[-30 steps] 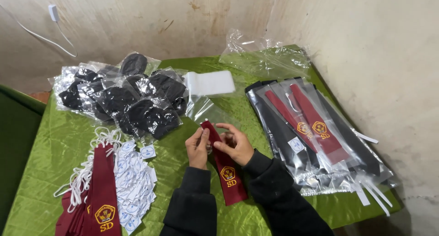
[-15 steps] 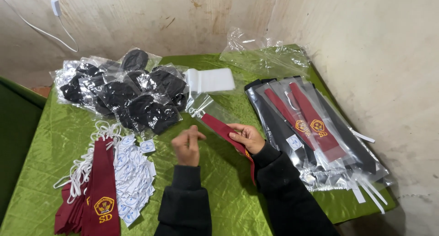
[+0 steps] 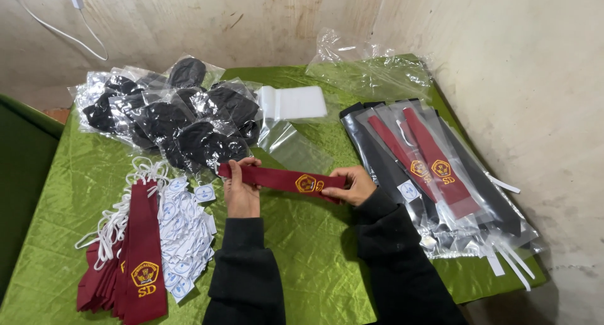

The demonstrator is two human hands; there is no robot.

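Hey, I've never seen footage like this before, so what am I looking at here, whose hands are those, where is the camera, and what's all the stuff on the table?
There is no machine here. The view comes from a camera worn on a person's head, looking down at their own two hands in dark sleeves. The left hand and right hand hold a maroon necktie stretched sideways between them, one end in each; it bears a yellow emblem. Below is a table with a shiny green cloth. At the person's left lies a stack of matching maroon ties with white elastic loops and paper tags. Farther back are black items in clear bags, a stack of white flat pieces and empty clear bags. At the right are ties already sealed in clear sleeves.
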